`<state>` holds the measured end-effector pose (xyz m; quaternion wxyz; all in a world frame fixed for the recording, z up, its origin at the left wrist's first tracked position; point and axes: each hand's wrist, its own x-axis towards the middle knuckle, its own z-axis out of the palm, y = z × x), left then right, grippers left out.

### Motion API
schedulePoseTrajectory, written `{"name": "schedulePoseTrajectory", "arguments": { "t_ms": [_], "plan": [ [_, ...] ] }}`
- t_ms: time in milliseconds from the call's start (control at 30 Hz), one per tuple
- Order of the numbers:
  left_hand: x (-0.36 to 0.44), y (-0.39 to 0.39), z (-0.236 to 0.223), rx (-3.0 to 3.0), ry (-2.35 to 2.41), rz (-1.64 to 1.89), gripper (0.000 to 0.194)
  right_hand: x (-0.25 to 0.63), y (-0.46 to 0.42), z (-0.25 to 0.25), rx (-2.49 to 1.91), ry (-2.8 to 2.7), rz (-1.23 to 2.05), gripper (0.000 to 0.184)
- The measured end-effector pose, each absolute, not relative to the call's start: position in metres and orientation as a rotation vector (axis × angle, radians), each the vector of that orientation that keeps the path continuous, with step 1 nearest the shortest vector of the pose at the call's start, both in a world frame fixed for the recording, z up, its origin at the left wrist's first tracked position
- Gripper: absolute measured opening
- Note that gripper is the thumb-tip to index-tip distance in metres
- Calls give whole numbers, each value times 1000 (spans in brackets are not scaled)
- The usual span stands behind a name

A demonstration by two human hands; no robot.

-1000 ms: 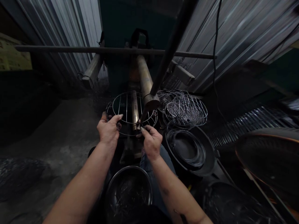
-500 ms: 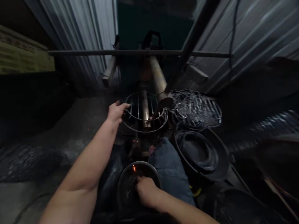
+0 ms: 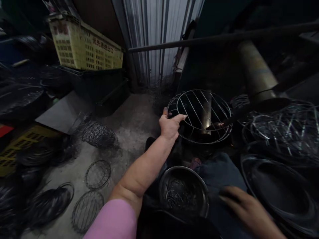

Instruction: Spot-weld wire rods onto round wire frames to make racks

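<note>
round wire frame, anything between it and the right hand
Only the person's denim-covered leg lies between the right hand, which is blurred, and the round wire frame. The steel bowl sits left of that line. The left hand rests against the frame's near side.

Sleeve: a short pink sleeve point(image 3: 109, 220), plain, ending above the left elbow
Legs: faded blue-grey denim jeans point(image 3: 221, 176)
Left hand: left hand point(image 3: 170, 127) bare, a small orange band or wrap point(image 3: 165, 113) on one digit
Right hand: right hand point(image 3: 249, 207) bare, blurred
</note>
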<state>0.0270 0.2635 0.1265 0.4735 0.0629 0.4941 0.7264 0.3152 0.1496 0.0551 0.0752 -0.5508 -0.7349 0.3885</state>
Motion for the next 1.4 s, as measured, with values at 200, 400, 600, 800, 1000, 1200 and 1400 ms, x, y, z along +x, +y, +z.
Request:
{"name": "schedulePoseTrajectory", "arguments": {
  "t_ms": [200, 400, 600, 800, 1000, 1200, 1400],
  "plan": [
    [26, 263, 125, 324, 1219, 1817, 53, 367, 123, 64, -2010, -2014, 772, 22],
    [27, 270, 128, 439, 1274, 1815, 47, 332, 124, 68, -2028, -2350, 328, 29],
    [29, 264, 138, 488, 1291, 1812, 41, 325, 120, 69, -1993, -2619, 205, 32],
    [26, 263, 138, 440, 1268, 1814, 42, 340, 113, 56, -1932, -2694, 387, 43],
    [25, 263, 138, 441, 1246, 1793, 40, 350, 104, 58, -1868, -2622, 420, 46],
    [27, 260, 142, 421, 1242, 1806, 40, 355, 105, 60, -1802, -2483, 390, 42],
    [25, 262, 136, 443, 1290, 1810, 39, 364, 104, 57, -1766, -1964, 660, 37]
  ]
}}
